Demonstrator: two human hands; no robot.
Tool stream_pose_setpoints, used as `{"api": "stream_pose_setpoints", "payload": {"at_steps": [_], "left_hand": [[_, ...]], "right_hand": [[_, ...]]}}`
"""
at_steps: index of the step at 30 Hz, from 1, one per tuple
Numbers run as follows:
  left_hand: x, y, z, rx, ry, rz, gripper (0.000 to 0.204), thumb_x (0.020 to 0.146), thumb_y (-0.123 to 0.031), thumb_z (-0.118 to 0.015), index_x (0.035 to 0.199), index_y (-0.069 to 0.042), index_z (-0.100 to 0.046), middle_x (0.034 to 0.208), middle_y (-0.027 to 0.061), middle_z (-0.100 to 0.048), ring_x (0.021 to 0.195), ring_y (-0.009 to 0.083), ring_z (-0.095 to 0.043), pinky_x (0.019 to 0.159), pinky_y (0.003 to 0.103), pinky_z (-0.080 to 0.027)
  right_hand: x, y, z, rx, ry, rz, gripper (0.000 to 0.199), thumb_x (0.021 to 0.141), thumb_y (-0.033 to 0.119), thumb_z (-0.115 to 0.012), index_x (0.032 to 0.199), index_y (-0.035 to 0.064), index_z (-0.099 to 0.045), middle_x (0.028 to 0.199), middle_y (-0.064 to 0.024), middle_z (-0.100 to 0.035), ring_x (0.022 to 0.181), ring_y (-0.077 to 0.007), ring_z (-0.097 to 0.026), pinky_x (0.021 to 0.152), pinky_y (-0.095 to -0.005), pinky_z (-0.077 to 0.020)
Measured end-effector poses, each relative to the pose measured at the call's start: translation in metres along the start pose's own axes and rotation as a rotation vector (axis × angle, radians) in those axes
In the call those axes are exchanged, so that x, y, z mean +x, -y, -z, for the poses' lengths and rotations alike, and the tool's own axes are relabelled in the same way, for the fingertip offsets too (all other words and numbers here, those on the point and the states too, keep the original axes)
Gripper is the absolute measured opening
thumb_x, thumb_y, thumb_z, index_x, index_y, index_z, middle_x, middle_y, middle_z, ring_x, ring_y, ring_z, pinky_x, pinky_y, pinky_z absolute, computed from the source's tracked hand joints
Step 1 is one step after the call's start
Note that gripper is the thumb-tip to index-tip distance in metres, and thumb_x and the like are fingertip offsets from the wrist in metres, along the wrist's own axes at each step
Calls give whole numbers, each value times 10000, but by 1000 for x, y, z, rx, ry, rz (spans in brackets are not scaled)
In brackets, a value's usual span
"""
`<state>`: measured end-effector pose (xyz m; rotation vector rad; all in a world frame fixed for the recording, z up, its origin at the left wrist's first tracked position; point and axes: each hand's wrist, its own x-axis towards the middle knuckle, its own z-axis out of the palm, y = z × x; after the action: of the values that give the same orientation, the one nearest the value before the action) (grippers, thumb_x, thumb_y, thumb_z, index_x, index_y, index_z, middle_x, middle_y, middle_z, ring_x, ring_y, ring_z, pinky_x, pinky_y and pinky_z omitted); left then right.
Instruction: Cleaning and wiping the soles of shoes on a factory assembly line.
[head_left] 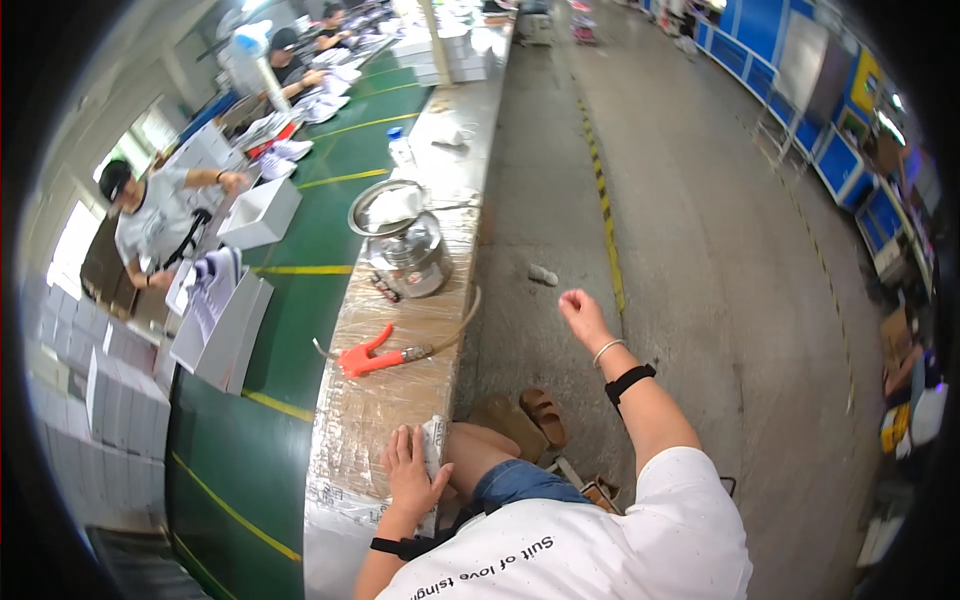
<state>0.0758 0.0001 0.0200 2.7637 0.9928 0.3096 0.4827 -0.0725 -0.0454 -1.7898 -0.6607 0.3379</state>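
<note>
My left hand (408, 470) lies with its fingers stretched out on the near end of the bench (385, 405), which is wrapped in clear plastic over brown board. A crumpled white wrapper (434, 448) is beside its fingers at the bench edge. My right hand (585, 318) is held out over the floor, its fingers curled closed; whether anything is in them is hidden. Just beyond it, a small white wad (542, 274) shows against the grey floor. Farther up the bench from my left hand lies an orange-red air blow gun (368, 355) with a hose attached.
Behind the blow gun stands a metal pot (415, 265) topped by a round dish (372, 208) holding white material. A blue-capped bottle (400, 150) is farther back. Along the left runs a green conveyor (300, 345) with an open shoebox (225, 330) holding sneakers; a co-worker (155, 215) handles boxes.
</note>
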Motion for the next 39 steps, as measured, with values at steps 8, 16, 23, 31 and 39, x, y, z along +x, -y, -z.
{"api": "stream_pose_setpoints", "payload": {"at_steps": [8, 16, 23, 31, 39], "left_hand": [[-4, 28, 13, -176, 38, -30, 679, 768, -421, -599, 1306, -54, -404, 1335, 200, -341, 1254, 362, -277, 1035, 463, -189], [-6, 32, 10, -206, -67, -51, 592, 780, -423, -581, 1259, -94, -466, 1311, 162, -388, 1227, 310, -333, 1028, 462, -194], [-3, 34, 9, -220, -81, -52, 599, 759, -428, -601, 1228, -73, -482, 1297, 152, -405, 1210, 308, -350, 1027, 462, -200], [-6, 35, 14, -225, -81, -11, 587, 769, -418, -589, 1228, -67, -484, 1289, 151, -417, 1221, 312, -345, 1031, 461, -198], [-3, 41, -1, -314, -157, -105, 527, 789, -410, -592, 1189, -73, -525, 1274, 151, -445, 1225, 305, -365, 1033, 442, -236]], "right_hand": [[55, 237, -61, -318, 91, 942, 291, 827, 218, -594, 1070, 64, -554, 1085, -133, -553, 1063, -308, -478, 907, -389, -391], [122, 277, -132, -608, 434, 922, 332, 780, 195, -627, 1092, 84, -607, 1077, -139, -606, 1029, -323, -538, 891, -386, -430], [123, 281, -144, -602, 460, 871, 293, 772, 127, -619, 1055, 49, -623, 1062, -165, -610, 992, -328, -568, 870, -379, -450], [123, 276, -150, -511, 462, 689, 320, 778, 159, -604, 1072, 32, -618, 1039, -194, -620, 968, -320, -594, 851, -355, -459], [140, 264, -143, -613, 439, 723, 327, 763, 120, -571, 1062, -7, -606, 1060, -196, -612, 1033, -319, -566, 921, -364, -419]]}}
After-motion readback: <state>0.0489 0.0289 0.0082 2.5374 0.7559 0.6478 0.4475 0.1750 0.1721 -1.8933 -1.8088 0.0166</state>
